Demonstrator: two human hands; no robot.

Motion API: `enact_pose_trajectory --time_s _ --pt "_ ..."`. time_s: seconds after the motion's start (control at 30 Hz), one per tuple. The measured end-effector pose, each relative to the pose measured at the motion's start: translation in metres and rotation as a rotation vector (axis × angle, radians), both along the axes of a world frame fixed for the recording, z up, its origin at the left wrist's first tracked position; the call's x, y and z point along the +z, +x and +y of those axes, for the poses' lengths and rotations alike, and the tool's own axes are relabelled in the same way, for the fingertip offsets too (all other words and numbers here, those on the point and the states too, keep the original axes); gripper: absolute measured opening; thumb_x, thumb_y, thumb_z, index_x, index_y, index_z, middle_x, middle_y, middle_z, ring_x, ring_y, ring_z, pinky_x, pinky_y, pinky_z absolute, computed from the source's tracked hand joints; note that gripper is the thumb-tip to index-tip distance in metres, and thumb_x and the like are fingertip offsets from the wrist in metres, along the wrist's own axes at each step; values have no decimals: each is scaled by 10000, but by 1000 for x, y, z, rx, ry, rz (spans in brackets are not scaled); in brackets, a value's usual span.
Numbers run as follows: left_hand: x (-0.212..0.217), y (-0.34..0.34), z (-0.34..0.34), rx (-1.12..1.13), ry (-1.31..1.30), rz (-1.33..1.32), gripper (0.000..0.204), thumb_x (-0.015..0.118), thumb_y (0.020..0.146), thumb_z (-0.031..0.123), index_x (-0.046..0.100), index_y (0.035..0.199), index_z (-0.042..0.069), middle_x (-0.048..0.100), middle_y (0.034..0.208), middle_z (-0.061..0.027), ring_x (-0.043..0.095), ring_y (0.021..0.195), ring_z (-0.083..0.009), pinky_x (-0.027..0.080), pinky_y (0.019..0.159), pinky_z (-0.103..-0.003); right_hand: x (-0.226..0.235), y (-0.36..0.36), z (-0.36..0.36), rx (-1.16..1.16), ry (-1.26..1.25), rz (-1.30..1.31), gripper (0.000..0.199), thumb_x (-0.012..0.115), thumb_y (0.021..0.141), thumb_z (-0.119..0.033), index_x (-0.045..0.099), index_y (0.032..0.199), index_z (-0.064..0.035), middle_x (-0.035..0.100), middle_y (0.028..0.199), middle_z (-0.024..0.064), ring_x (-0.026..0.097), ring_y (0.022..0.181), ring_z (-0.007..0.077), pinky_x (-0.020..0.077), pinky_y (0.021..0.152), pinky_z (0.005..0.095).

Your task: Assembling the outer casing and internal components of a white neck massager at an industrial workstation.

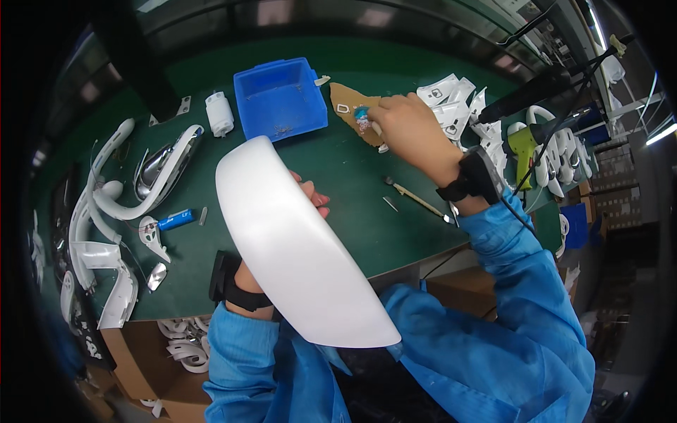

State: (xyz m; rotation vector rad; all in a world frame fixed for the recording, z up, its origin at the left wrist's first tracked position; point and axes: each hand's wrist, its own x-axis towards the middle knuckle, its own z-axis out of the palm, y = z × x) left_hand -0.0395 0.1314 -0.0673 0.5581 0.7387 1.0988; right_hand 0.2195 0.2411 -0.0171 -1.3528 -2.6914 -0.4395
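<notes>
From the head camera, the left hand (307,194) grips a large curved white plastic shell (296,243) from behind; only the fingertips show past its right edge, curled onto it. The shell is held up over the near edge of the green workbench (352,204), tilted, its long body running from above the middle of the bench down toward the person's lap.

The right hand (409,127) reaches to the far side of the bench, its fingers drawn together and pressed down on a small part lying on a brown cardboard piece (349,106); just what is pinched cannot be made out. A black wrist strap (472,180) sits on that arm above the blue sleeve (522,282).

Just left of the cardboard, at the far edge, stands a blue plastic bin (278,99), and left of it a small white cylinder part (219,113). Right of the hand, white plastic pieces (451,99) lie heaped toward the far right corner, with a yellow-green hot glue gun (523,144) beyond them. A thin hand tool (416,199) lies near the right near edge. On the left side of the bench lie curved white handle parts (106,204), a chromed piece (159,169) and a blue marker (176,220).
</notes>
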Motion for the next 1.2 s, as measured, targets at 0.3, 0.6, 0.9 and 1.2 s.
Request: enact_pose_trajectory --time_s 0.3,0.6,0.9,1.2 --pt "27 10 2 79 -79 124 305 685 909 157 467 1101 63 585 825 -107 629 858 -240 553 751 -383 0 0 -46 -30 27 126 161 645 828 -102 696 978 -74 697 929 56 634 934 257 454 762 378" --pt "19 12 3 46 -14 183 276 670 930 151 467 1102 78 598 832 -107 641 821 -236 550 726 -376 -20 -10 -54 -9 -27 324 169 645 820 -122 687 963 -43 700 924 67 606 985 259 431 829 398" --pt "15 13 7 48 14 176 235 657 933 130 479 1076 76 606 830 -112 648 803 -238 561 703 -367 -17 -10 -53 -39 217 73 100 652 794 -100 677 883 -60 710 892 75 622 914 220 444 822 357" --pt "22 14 2 44 -14 164 275 663 917 126 458 1092 69 593 837 -123 630 862 -258 550 749 -394 -23 -6 -41 15 272 79 63 648 793 -89 662 849 -62 659 772 47 618 826 214 462 769 351"
